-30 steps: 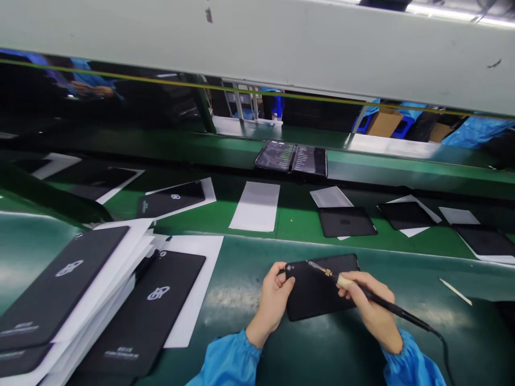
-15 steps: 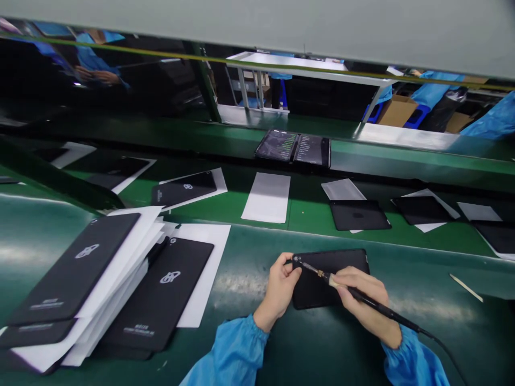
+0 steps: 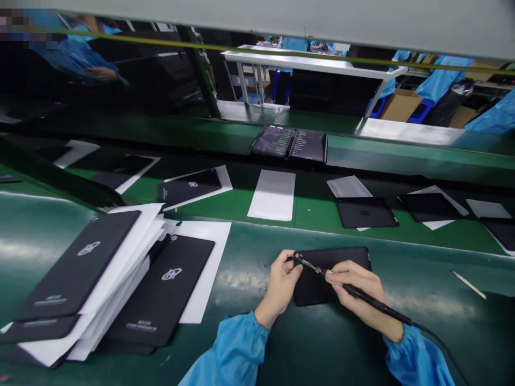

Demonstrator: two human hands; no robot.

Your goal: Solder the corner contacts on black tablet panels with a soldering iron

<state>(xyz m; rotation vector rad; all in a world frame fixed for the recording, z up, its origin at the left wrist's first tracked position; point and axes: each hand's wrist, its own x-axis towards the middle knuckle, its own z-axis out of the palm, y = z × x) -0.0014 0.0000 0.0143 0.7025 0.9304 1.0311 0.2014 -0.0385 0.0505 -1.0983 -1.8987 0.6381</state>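
A black tablet back cover [image 3: 317,292] lies flat on the green bench in front of me. My left hand [image 3: 281,279] pinches its upper left corner between thumb and fingers. My right hand [image 3: 362,287] grips a soldering iron [image 3: 354,292] like a pen, its cord trailing off to the lower right. The iron's metal tip is at the small round opening in that same corner, close to my left fingertips; whether it touches is too small to tell.
To the left stands a leaning stack of black covers [image 3: 76,262] and white sheets, with another cover [image 3: 164,284] beside it. Behind, a green conveyor belt [image 3: 309,209] carries covers and white sheets [image 3: 272,195]. A thin stick [image 3: 469,284] lies at right; an open black folder [image 3: 289,145] stands beyond.
The covers and sheets on the belt have shifted slightly right. Both hands keep nearly the same pose, with the iron's tip still at the cover's corner. The view has tilted a little.
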